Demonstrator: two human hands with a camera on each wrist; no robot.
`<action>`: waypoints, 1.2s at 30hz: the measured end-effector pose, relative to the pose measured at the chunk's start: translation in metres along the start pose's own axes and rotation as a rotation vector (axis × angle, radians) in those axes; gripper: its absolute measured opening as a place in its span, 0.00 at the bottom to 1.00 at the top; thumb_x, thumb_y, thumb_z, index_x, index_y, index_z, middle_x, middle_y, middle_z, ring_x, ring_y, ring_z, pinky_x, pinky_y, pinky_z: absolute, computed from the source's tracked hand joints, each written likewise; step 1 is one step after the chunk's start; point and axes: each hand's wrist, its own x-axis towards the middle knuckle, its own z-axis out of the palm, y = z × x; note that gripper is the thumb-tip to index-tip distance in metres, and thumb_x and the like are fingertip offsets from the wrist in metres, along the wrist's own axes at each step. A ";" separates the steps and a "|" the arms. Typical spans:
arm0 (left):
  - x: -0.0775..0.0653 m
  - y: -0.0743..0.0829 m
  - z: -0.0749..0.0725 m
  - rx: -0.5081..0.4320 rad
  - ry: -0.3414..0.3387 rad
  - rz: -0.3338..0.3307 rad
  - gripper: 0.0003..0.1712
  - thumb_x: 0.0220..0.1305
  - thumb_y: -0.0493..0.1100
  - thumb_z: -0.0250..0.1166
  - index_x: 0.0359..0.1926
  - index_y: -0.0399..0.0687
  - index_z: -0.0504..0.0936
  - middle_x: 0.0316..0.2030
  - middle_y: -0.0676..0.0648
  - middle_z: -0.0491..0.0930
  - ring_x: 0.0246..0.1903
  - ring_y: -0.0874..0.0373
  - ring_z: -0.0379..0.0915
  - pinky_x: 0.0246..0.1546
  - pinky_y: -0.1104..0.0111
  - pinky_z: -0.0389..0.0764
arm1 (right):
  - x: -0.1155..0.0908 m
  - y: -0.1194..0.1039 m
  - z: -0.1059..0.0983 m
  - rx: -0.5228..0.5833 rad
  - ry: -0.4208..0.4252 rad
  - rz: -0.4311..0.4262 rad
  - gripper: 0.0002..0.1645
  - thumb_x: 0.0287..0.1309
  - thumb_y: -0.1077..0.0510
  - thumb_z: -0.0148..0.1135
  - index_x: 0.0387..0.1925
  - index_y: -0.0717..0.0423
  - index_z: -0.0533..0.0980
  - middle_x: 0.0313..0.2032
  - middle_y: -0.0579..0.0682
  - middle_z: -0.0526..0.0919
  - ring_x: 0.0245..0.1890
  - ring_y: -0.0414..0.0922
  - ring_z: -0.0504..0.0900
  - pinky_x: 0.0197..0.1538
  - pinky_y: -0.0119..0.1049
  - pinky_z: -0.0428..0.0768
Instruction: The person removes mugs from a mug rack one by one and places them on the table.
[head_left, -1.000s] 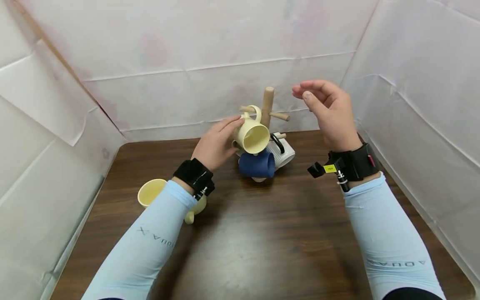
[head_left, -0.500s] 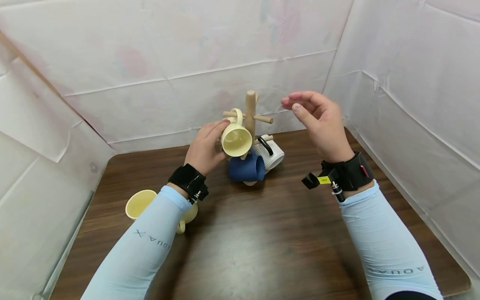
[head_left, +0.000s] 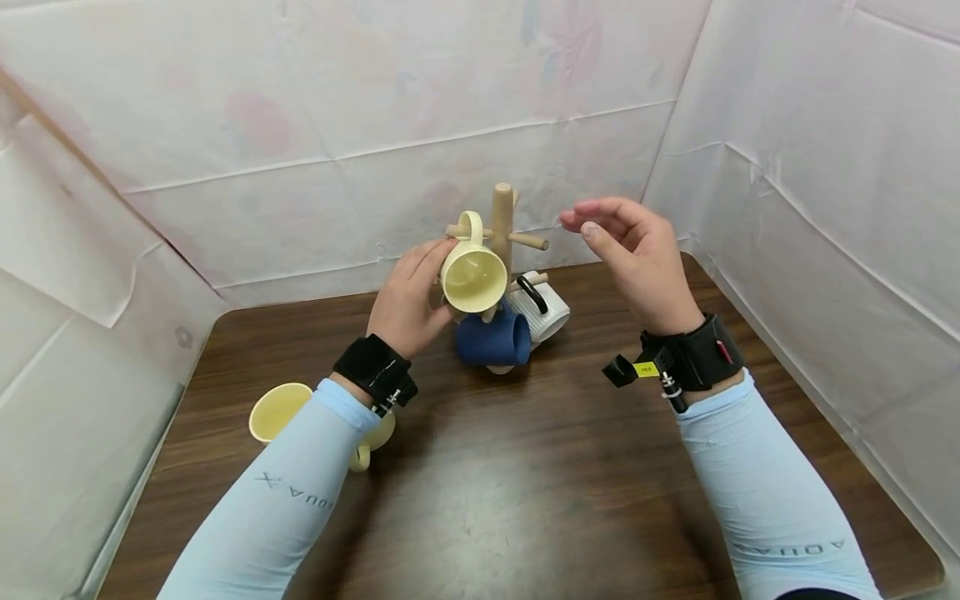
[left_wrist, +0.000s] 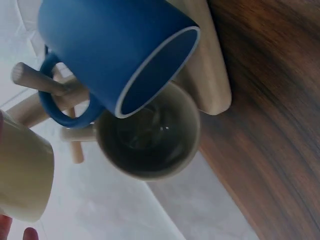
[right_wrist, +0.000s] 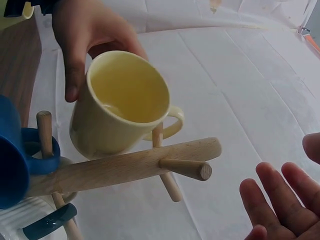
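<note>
My left hand (head_left: 408,300) grips a pale yellow mug (head_left: 474,282) by its side, its mouth tilted toward the head camera. The mug hangs at the upper left peg of a wooden mug tree (head_left: 502,217); the peg appears to pass through the handle (right_wrist: 175,124). Right of the tree, my right hand (head_left: 637,267) hovers in the air, fingers slightly bent and holding nothing. On lower pegs hang a blue mug (head_left: 487,337) and a white ribbed mug (head_left: 547,312) with a black handle. A greyish-beige mug (left_wrist: 150,135) shows behind the blue one in the left wrist view.
Yellow crockery stands at the table's left: a wide-mouthed cup (head_left: 279,410) and a handled piece (head_left: 378,433), both partly behind my left sleeve. Another upper peg (head_left: 528,241) points right. White sheeting (head_left: 405,183) closes off the back and sides of the brown table (head_left: 480,500).
The head view has shifted, moving the scene left and slightly down. My left hand stays on the yellow mug at the peg. My right hand has lowered a little, remaining apart from the tree.
</note>
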 end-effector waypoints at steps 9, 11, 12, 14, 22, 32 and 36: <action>-0.004 0.004 -0.010 -0.002 0.014 -0.037 0.53 0.54 0.33 0.86 0.79 0.38 0.71 0.73 0.36 0.75 0.73 0.39 0.71 0.75 0.49 0.70 | 0.001 0.003 0.004 -0.055 -0.032 -0.018 0.13 0.73 0.68 0.69 0.56 0.66 0.85 0.52 0.55 0.92 0.55 0.49 0.89 0.52 0.34 0.83; -0.006 0.005 -0.013 -0.010 0.013 -0.035 0.54 0.54 0.34 0.87 0.79 0.39 0.71 0.73 0.37 0.75 0.73 0.40 0.71 0.75 0.49 0.70 | 0.002 0.002 0.006 -0.085 -0.051 -0.030 0.12 0.73 0.67 0.69 0.55 0.65 0.86 0.51 0.55 0.92 0.53 0.50 0.89 0.49 0.34 0.82; -0.006 0.006 -0.015 -0.012 0.012 -0.033 0.54 0.53 0.34 0.87 0.79 0.39 0.71 0.73 0.37 0.75 0.73 0.40 0.70 0.75 0.49 0.70 | 0.003 0.001 0.007 -0.101 -0.064 -0.037 0.12 0.73 0.67 0.69 0.55 0.65 0.86 0.51 0.55 0.92 0.52 0.51 0.88 0.48 0.34 0.82; -0.008 0.008 -0.019 -0.018 0.015 -0.034 0.55 0.52 0.34 0.88 0.79 0.39 0.72 0.73 0.37 0.75 0.73 0.41 0.71 0.75 0.50 0.70 | 0.005 0.000 0.010 -0.117 -0.099 -0.045 0.12 0.73 0.66 0.69 0.54 0.64 0.87 0.50 0.55 0.92 0.50 0.52 0.88 0.48 0.34 0.83; -0.023 0.021 -0.027 -0.038 0.024 -0.050 0.56 0.47 0.30 0.88 0.78 0.38 0.73 0.72 0.39 0.76 0.72 0.42 0.71 0.74 0.50 0.71 | 0.006 0.004 0.018 -0.150 -0.284 -0.052 0.14 0.76 0.67 0.66 0.58 0.62 0.85 0.52 0.59 0.90 0.51 0.49 0.90 0.52 0.37 0.87; -0.037 0.034 -0.028 -0.140 -0.060 -0.058 0.55 0.49 0.35 0.90 0.78 0.43 0.75 0.71 0.43 0.78 0.72 0.46 0.73 0.63 0.40 0.76 | 0.005 0.018 0.035 -0.199 -0.454 -0.036 0.20 0.82 0.64 0.60 0.69 0.57 0.81 0.60 0.49 0.87 0.56 0.47 0.88 0.46 0.38 0.86; -0.036 0.034 -0.029 -0.247 -0.143 -0.028 0.54 0.49 0.36 0.90 0.77 0.45 0.76 0.71 0.45 0.78 0.72 0.49 0.73 0.64 0.44 0.77 | 0.003 0.023 0.039 -0.300 -0.487 -0.071 0.23 0.83 0.63 0.58 0.74 0.57 0.77 0.68 0.51 0.81 0.63 0.47 0.83 0.53 0.42 0.84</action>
